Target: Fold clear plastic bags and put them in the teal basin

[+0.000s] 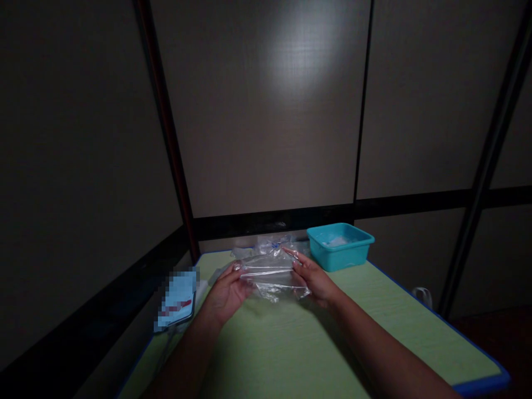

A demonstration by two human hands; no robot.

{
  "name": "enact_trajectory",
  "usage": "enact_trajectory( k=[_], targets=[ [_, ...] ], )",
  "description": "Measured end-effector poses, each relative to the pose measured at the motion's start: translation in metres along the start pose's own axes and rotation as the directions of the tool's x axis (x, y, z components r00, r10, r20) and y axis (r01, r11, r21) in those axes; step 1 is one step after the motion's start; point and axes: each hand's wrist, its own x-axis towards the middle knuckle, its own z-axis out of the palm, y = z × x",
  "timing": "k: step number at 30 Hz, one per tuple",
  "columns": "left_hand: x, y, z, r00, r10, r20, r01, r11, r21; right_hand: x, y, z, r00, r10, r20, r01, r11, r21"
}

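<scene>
A clear plastic bag [268,271] is stretched between my two hands above the green table. My left hand [230,293] grips its left end, thumb on top. At the opposite end, my right hand [313,280] holds the bag with the thumb near its edge and the index finger pointing forward. Just beyond lies more crumpled clear plastic [276,243] with a small blue mark; whether it is separate from the held bag, I cannot tell.
A turquoise plastic basin [341,257] with whitish contents stands at the table's back right. On the left edge leans a phone-like device [177,299] with a blurred screen. The green table [274,354] has a blue rim, and panelled walls [270,138] rise behind it.
</scene>
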Motion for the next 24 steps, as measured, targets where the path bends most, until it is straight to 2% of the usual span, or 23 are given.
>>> enact_trajectory(
  k=[4, 7, 9, 11, 13, 16, 20, 22, 24],
  targets=[
    [0.000, 0.005, -0.001, 0.997, -0.018, -0.074, 0.014, 0.998, -0.063, -0.001, -0.006, -0.001, 0.999, -0.045, 0.027, 0.044, 0.998, 0.034],
    [-0.001, 0.001, -0.002, 0.976, -0.206, -0.070, 0.203, 0.978, -0.050, 0.000, -0.003, -0.003, 0.998, -0.069, -0.004, 0.069, 0.997, 0.020],
    [-0.001, -0.004, -0.001, 0.933, -0.359, -0.012, 0.359, 0.933, 0.002, 0.002, 0.001, -0.005, 0.999, -0.046, -0.017, 0.046, 0.999, -0.011],
    [-0.001, -0.008, -0.001, 0.909, -0.417, 0.025, 0.416, 0.908, 0.049, 0.003, 0.006, -0.007, 1.000, 0.017, -0.001, -0.017, 0.999, -0.047],
    [0.000, -0.011, -0.001, 0.934, -0.358, 0.011, 0.356, 0.932, 0.071, 0.003, 0.012, -0.008, 0.993, 0.099, 0.062, -0.093, 0.991, -0.096],
    [0.002, -0.013, -0.003, 0.978, -0.199, -0.055, 0.205, 0.972, 0.117, 0.002, 0.021, -0.010, 0.962, 0.224, 0.158, -0.197, 0.965, -0.170],
    [0.002, -0.013, -0.002, 0.990, -0.051, -0.129, 0.081, 0.969, 0.234, 0.000, 0.028, -0.010, 0.889, 0.415, 0.195, -0.366, 0.898, -0.245],
    [0.000, -0.011, 0.000, 0.986, -0.016, -0.166, 0.060, 0.961, 0.268, 0.001, 0.030, -0.012, 0.872, 0.466, 0.150, -0.421, 0.870, -0.258],
    [-0.001, -0.009, 0.002, 0.983, 0.009, -0.185, 0.043, 0.961, 0.274, 0.005, 0.030, -0.016, 0.897, 0.442, 0.001, -0.431, 0.877, -0.212]
  ],
)
